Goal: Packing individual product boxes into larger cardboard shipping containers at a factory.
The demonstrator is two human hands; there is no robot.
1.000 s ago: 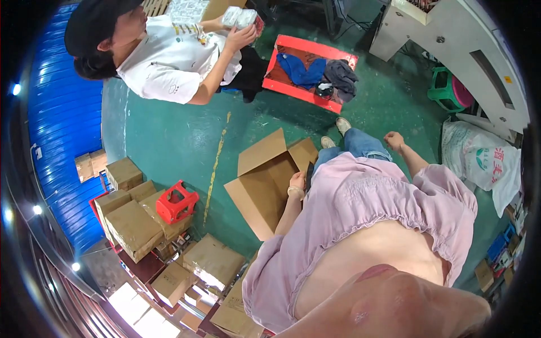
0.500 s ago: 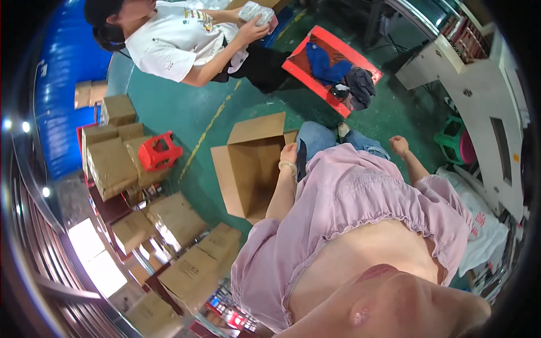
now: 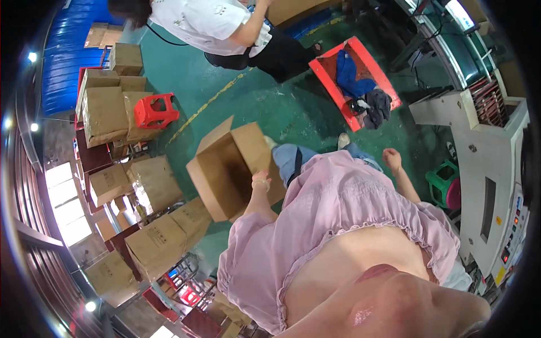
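An open-topped cardboard box point(image 3: 209, 188) hangs at my left side, its flaps folded outward and its inside dark. My left hand point(image 3: 261, 177), with a pale bracelet at the wrist, grips the box by its near right edge; the fingertips are partly hidden. On the other side, my right hand point(image 3: 391, 158) swings beside my hip with its fingers curled in and nothing seen in them. Nearest to it are the green stool point(image 3: 442, 179) and the grey machine.
A red-rimmed bin point(image 3: 385, 79) with blue and dark cloth lies ahead. A co-worker in a white shirt point(image 3: 197, 22) stands at far left. Stacked cartons point(image 3: 106, 112) and a red stool point(image 3: 156, 111) line the left. The grey machine point(image 3: 479, 152) stands at right.
My left hand and the box have swung left and lower in view. The co-worker has turned away, and the white package in their hands no longer shows. The bin appears farther right.
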